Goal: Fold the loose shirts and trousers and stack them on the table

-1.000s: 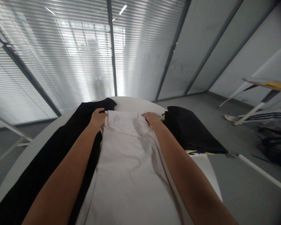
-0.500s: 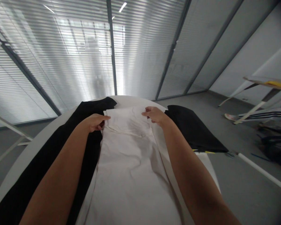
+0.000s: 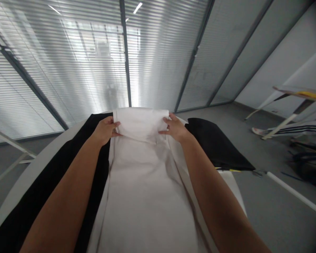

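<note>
A long white garment [image 3: 147,182] stretches away from me over a round white table [image 3: 230,186]. Its far end is doubled over into a flap [image 3: 140,117] that is raised a little and shows a straight top edge. At the flap's left edge, my left hand [image 3: 104,130] grips the cloth between thumb and fingers. My right hand [image 3: 177,128] pinches the right edge in the same way, some fingers spread along it. Soft wrinkles run below the fold. Which kind of garment it is, I cannot tell.
Black cloth [image 3: 55,168] lies along the table's left side, partly under my left arm. A folded black garment [image 3: 216,144] rests at the right edge, overhanging it. Blinds-covered glass panels [image 3: 158,63] stand behind. Another table [image 3: 292,92] and a person's striped trouser leg [image 3: 300,129] are at right.
The far end of the white garment has been lifted into a taller, smoother flap. Both hands have shifted their hold on its side edges, the left one slightly upward.
</note>
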Tool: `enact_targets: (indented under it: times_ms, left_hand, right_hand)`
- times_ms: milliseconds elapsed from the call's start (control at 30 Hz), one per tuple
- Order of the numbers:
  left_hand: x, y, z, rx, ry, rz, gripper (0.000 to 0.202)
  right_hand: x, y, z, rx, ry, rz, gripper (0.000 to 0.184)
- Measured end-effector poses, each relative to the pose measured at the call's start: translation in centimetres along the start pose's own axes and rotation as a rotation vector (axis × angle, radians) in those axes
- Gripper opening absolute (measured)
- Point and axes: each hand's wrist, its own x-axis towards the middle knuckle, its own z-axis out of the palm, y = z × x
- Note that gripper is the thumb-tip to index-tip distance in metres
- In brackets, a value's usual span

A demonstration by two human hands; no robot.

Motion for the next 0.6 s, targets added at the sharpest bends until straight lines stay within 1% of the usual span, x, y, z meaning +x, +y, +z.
enact_targets:
  times_ms: [67,133,300,400,500,600]
  left_hand:
    - [0.0,0.0,0.0,-0.075,-0.014,0.164,0.034]
    - [0.1,0.0,-0.1,-0.117,-0.016,0.237,0.036]
    - [0.1,0.2,-0.1,-0.073,-0.019,0.232,0.039]
    - [-0.1,0.4,-0.4,-0.03,-0.038,0.243,0.039]
    - [-0.5,0.7,-1.3,0.032,-0.12,0.263,0.036]
    - [-0.9,1.1,-2.3,0.194,-0.207,0.265,0.031]
  right_hand:
    - [0.2,0.2,0.1,0.111,0.01,-0.074,0.034]
    - [0.3,0.3,0.1,0.192,0.02,-0.12,0.032]
    - [0.3,0.5,0.1,0.216,0.012,-0.149,0.024]
    - [0.2,0.4,0.0,0.218,0.003,-0.156,0.023]
    - [0.0,0.0,-0.4,0.189,-0.021,-0.131,0.021]
    - [-0.2,-0.6,-1.0,0.105,-0.079,-0.075,0.017]
